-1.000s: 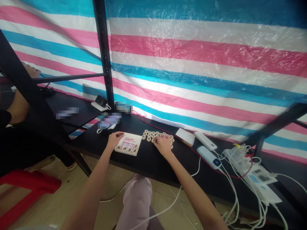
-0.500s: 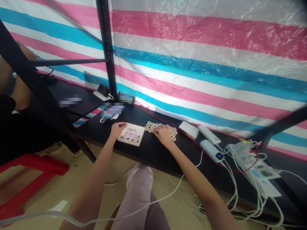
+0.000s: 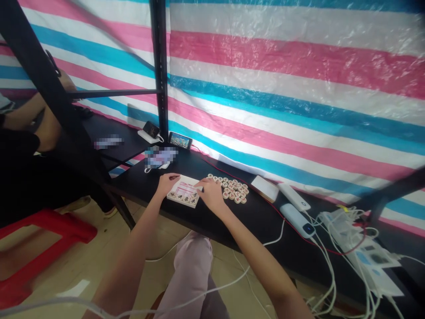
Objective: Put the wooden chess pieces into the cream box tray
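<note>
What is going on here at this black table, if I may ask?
A person is handling round, character-marked pieces. Their left hand is at the left edge of a white board, and their right hand reaches over its right side; whether it holds a piece is unclear. Several pieces sit along the board's near edge; the loose group lies to its right.

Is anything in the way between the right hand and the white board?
Nothing visible. The right hand reaches over the right side of the board; the left hand is at its opposite side, and the loose pieces lie off to the right.
</note>
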`<state>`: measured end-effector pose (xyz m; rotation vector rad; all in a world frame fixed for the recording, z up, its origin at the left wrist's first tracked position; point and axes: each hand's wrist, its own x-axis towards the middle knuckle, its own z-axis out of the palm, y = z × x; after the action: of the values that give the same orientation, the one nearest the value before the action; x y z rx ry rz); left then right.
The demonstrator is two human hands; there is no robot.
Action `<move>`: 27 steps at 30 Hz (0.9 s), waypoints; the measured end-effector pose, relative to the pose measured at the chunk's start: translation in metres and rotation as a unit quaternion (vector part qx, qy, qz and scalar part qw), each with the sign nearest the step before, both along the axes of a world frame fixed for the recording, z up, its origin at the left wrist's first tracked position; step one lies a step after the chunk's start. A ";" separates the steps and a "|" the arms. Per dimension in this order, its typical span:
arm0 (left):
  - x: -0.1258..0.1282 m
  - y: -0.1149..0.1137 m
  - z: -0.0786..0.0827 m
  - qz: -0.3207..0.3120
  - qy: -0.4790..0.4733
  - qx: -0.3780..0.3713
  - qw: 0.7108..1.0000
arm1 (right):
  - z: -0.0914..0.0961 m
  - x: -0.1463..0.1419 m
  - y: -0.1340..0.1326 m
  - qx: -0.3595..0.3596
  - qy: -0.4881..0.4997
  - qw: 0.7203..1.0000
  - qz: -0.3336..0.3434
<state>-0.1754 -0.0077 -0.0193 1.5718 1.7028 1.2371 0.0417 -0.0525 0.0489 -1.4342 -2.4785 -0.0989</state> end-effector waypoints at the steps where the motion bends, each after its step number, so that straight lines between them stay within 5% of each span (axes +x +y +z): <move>1: 0.000 0.000 0.000 0.001 0.002 0.001 1.000 | 0.002 -0.009 -0.001 -0.019 -0.039 0.999 0.009; 5: 0.000 -0.001 0.002 0.002 0.008 0.002 1.000 | 0.000 -0.032 -0.001 -0.066 -0.132 0.989 -0.002; 10: 0.000 -0.004 0.007 -0.005 0.006 0.001 1.000 | -0.004 -0.032 -0.003 -0.035 -0.093 0.995 -0.003; 16: -0.001 -0.002 0.005 -0.009 -0.007 0.004 1.000 | 0.009 0.026 0.001 0.052 -0.042 0.997 -0.043; 21: -0.001 -0.002 0.006 -0.008 -0.001 0.005 1.000 | 0.005 0.076 0.011 0.037 -0.053 0.995 -0.075; 27: -0.001 -0.003 0.007 -0.005 0.000 0.004 1.000 | -0.007 0.093 0.023 0.006 -0.032 0.993 -0.112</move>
<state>-0.1767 -0.0110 -0.0125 1.5826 1.6889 1.2402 0.1350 -0.0299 0.0417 -1.7254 -2.3526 -0.2063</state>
